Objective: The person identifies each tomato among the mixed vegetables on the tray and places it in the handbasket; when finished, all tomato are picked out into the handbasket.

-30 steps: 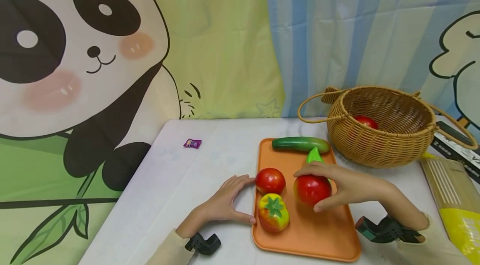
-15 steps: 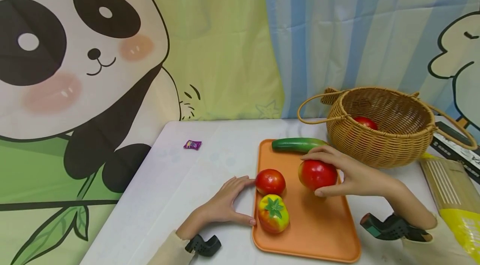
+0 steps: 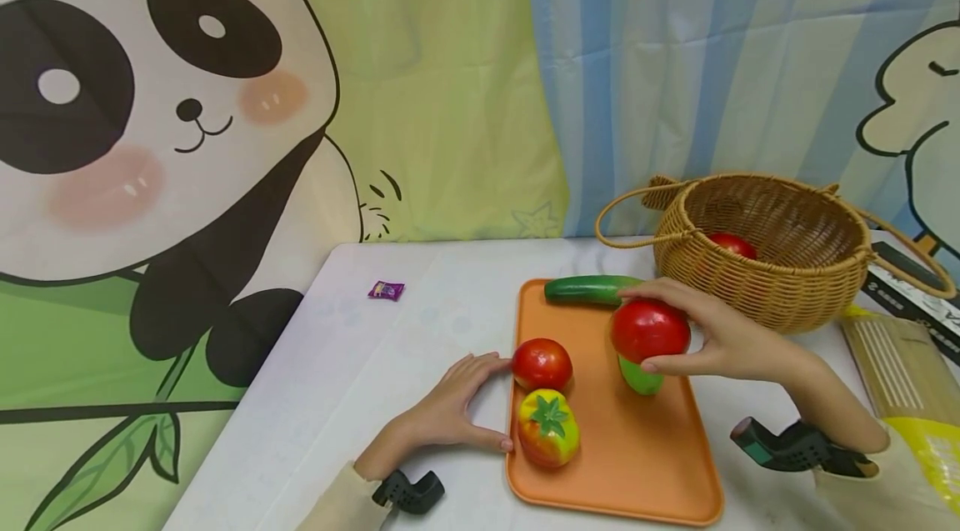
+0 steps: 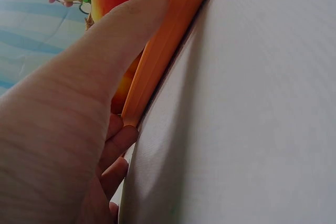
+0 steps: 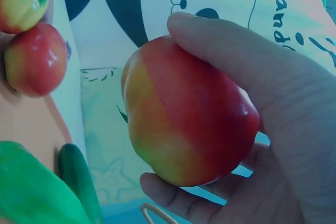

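Observation:
My right hand [image 3: 712, 335] grips a red-and-yellow tomato [image 5: 191, 114], thumb on one side and fingers curled round the other. It hangs over the right side of the orange tray [image 3: 615, 468] and partly hides a bright green pepper [image 3: 641, 378]. My left hand [image 3: 450, 406] rests at the tray's left edge with fingers relaxed and spread; in the left wrist view its thumb [image 4: 149, 6] lies against the rim. Just inside that edge are a smooth red tomato [image 3: 542, 364] and a yellow-red tomato [image 3: 549, 428] with a green leafy top.
A cucumber [image 3: 588, 290] lies along the tray's far end. Behind it on the right stands a wicker basket [image 3: 757, 293] with a red fruit [image 3: 732, 245] inside. A small purple packet [image 3: 386, 290] lies to the left. A yellow-and-brown package [image 3: 900, 373] sits at the right edge.
My right hand has moved up and to the right with the tomato, toward the basket side, and more of the green pepper's lower end shows. The left hand has stayed in place.

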{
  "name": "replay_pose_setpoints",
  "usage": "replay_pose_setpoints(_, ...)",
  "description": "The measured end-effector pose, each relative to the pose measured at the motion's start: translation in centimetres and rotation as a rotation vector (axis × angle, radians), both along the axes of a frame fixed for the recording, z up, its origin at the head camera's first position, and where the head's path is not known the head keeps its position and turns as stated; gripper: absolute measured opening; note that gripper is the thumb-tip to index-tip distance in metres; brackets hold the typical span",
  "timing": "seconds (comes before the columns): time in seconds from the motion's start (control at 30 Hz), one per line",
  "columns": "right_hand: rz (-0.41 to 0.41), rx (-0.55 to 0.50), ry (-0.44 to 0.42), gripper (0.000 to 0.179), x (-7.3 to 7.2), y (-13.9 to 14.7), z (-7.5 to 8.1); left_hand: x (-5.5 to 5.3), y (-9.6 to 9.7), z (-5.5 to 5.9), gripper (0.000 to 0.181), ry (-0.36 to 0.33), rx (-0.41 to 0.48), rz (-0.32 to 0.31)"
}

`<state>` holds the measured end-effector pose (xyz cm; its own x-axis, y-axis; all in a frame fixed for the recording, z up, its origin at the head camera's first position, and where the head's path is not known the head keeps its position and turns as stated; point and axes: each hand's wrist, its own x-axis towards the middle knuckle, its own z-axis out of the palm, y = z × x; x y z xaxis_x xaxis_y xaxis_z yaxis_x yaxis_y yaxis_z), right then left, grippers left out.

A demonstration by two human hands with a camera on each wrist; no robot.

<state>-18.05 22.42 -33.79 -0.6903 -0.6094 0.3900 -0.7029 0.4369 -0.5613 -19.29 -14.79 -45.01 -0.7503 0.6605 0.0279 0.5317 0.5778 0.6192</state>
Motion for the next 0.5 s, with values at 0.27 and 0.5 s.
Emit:
replay_pose_setpoints(0.27, 0.002, -0.051, 0.012, 0.070, -0.5, 1.0, 0.0, 0.0, 0.0, 0.1, 0.098, 0.013, 0.008, -0.013)
replay_pose_setpoints(0.5, -0.023, -0.101, 0.045, 0.072, -0.8, 2.2, 0.2, 0.0, -0.1, 0.0, 0.097, 0.044, 0.019, -0.030)
